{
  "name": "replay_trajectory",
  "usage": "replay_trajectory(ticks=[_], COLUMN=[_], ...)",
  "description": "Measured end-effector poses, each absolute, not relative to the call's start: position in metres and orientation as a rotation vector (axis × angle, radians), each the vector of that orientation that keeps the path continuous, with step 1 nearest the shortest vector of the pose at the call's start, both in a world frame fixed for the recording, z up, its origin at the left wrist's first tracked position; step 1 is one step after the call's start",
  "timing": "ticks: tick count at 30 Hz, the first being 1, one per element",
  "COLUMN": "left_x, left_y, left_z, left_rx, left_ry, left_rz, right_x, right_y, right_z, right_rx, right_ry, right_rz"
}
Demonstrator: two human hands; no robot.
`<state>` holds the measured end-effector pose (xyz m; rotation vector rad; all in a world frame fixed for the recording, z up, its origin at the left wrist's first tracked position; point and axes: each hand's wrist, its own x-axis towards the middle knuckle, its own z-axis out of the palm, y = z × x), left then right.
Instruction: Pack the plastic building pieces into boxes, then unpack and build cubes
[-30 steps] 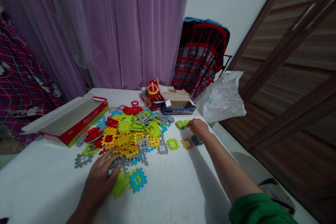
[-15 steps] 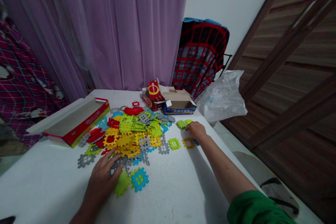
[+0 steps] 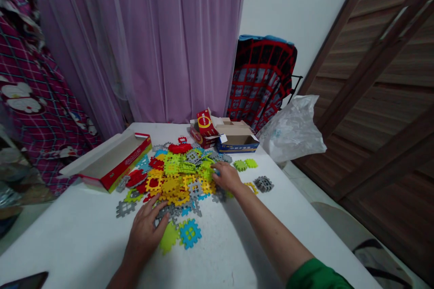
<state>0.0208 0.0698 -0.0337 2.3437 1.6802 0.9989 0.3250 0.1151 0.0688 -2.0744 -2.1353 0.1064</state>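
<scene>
A big, messy pile of plastic building pieces (image 3: 176, 185) lies on the white table (image 3: 224, 257), in front of the left hand (image 3: 145, 228) and to the left of the right hand (image 3: 228, 177). The left hand is loose, with its fingers spread, and the fingertips rest on the near edge of the pile, by some grey pieces. The right hand reaches to the pile's right side with bent fingers, right by the lime green pieces (image 3: 206, 170); I cannot tell if it has got hold of one. The pieces are flat and look hard and smooth, with square bumps all around like little teeth, and many have holes like tiny windows. Just beside the left thumb lie a plain lime piece (image 3: 168, 237) and a blue piece (image 3: 194, 227) with a lime middle. Past the right wrist there is a small grey stack (image 3: 263, 184), and a yellow piece (image 3: 252, 187) is partly hidden by the arm. Two lime toothed pieces (image 3: 241, 165) lie farther back. An open red cardboard box (image 3: 125, 167) leans out on the left, a blue box (image 3: 239, 148) sits at the back, and a thin, crinkly plastic bag (image 3: 293, 133) is by the table's right edge.
</scene>
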Motion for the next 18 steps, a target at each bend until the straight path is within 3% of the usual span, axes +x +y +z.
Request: replay_trajectory(ticks=[7, 18], left_x=[0.023, 0.029], left_y=[0.069, 0.068], left_z=[-0.034, -0.033], left_rx=[2.323, 2.262], left_ry=[1.673, 1.722], left_rz=[1.034, 0.954], right_x=[0.293, 0.315], right_y=[0.123, 0.105], right_z=[0.060, 0.043], right_rx=[-2.006, -1.867], right_ry=[-2.183, -1.616], right_rz=[0.037, 0.360])
